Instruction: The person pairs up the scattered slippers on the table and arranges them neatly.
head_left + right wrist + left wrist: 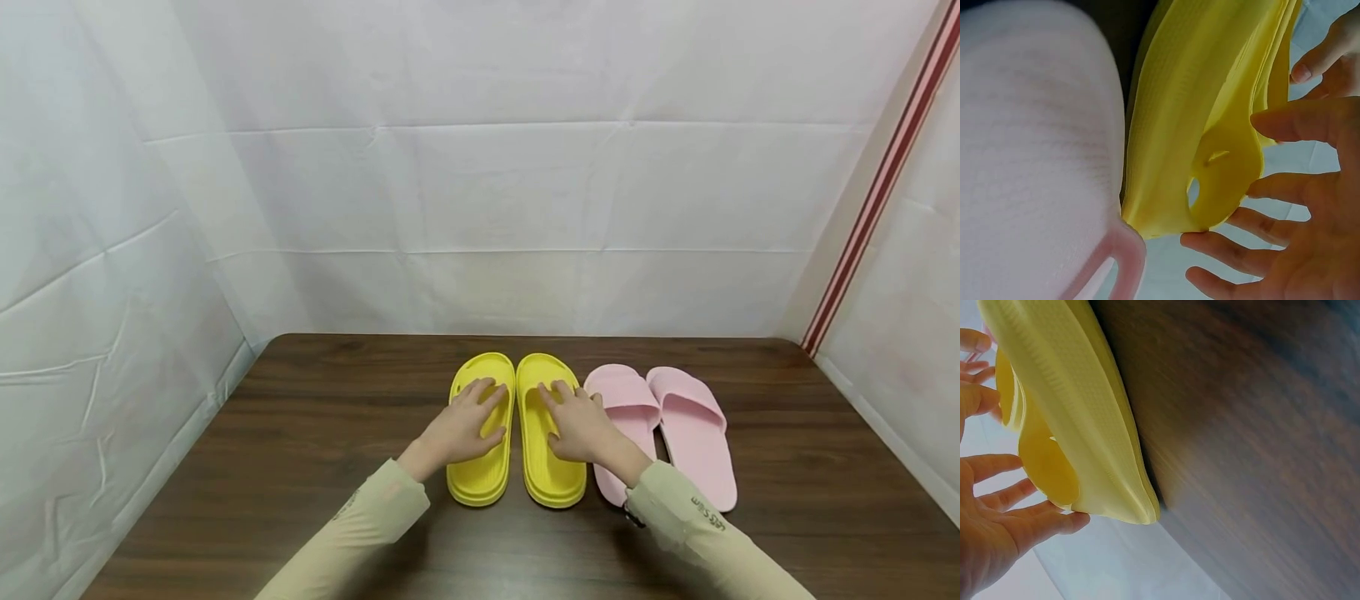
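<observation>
A pair of yellow slippers lies side by side on the table, toes pointing away from me. My left hand (467, 427) is over the left yellow slipper (476, 485), its fingers spread across the strap. In the left wrist view the fingertips meet the strap (1050, 469) along its edge. Over the right yellow slipper (555, 487) is my right hand (583, 425), fingers also spread. The right wrist view shows its fingertips right at that strap (1232, 178). Neither hand curls around a slipper.
Just right of the yellow pair lie a left pink slipper (617, 383) and a right pink slipper (705, 462); my right forearm passes over the left one. The dark wooden table (322, 433) ends at a white cloth wall (495, 183). A red-striped edge (885, 187) runs up the right corner.
</observation>
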The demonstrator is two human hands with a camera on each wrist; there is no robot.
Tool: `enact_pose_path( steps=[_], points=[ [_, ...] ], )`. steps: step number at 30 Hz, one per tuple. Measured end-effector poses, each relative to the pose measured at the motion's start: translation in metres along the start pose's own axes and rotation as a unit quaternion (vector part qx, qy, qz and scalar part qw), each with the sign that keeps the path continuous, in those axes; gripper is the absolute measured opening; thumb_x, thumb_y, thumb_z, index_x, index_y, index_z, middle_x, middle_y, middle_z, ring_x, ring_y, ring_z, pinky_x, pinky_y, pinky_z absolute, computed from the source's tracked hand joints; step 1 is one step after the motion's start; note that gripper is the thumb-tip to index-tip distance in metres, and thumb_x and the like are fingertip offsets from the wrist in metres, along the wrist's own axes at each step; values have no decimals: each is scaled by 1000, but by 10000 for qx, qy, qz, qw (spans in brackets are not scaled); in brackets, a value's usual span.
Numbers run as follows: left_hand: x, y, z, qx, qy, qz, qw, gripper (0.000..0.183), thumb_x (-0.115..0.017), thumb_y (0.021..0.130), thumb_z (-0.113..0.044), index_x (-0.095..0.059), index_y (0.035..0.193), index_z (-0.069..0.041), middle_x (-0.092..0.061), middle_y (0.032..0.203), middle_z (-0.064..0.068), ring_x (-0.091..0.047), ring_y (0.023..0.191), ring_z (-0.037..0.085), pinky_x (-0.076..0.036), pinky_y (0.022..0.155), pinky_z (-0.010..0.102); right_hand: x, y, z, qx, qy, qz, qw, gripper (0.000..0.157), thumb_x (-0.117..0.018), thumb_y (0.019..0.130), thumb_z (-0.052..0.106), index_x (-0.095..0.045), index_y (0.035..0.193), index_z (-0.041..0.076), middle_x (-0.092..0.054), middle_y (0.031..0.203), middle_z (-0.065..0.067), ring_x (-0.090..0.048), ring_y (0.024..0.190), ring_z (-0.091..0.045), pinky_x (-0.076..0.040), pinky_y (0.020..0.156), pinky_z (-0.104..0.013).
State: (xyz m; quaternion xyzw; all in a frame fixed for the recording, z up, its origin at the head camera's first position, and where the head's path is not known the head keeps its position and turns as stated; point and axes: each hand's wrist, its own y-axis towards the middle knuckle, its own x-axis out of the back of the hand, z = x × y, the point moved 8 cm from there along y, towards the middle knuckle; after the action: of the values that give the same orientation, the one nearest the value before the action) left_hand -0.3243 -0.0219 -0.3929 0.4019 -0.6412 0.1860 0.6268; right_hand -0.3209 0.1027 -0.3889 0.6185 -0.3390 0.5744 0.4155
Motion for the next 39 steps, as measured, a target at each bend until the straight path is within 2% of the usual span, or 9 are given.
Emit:
enact_pose_path(
  steps=[15,21,33,39],
  points=[
    [-2,0,-8,-116,203,-42,9997,55,-54,85,-32,-42,132,-6,-43,129,17,-44,118,31,-42,93,43,-1,-7,-1,75,-16,-182,9998,69,-66,71,24,-41,133,6,-46,127,-18,-53,97,-39,-42,68,-51],
    [0,0,-10,-144,263,-37,9995,56,-54,85,-32,-41,132,-5,-43,129,17,-44,118,32,-42,93,43,1,-8,-5,139,206,-202,9995,70,-67,71,23,-41,133,8,-45,131,-18,-56,95,-40,-42,69,-50],
    [0,-2,-8,41,86,13,10000,56,-54,86,-32,-41,133,-4,-41,131,18,-42,120,35,-41,94,46,-5,-4,-9,233,453,-6,9987,70,-65,72,22,-38,135,9,-39,138,-14,-60,91,-33,-41,66,-47],
    [0,-3,-8,87,118,11,9999,56,-54,85,-32,-41,133,-4,-41,131,18,-42,119,34,-42,93,45,-2,-3,-9,265,536,13,9982,69,-65,72,21,-39,135,8,-40,137,-14,-61,84,-31,-40,65,-47]
  ],
)
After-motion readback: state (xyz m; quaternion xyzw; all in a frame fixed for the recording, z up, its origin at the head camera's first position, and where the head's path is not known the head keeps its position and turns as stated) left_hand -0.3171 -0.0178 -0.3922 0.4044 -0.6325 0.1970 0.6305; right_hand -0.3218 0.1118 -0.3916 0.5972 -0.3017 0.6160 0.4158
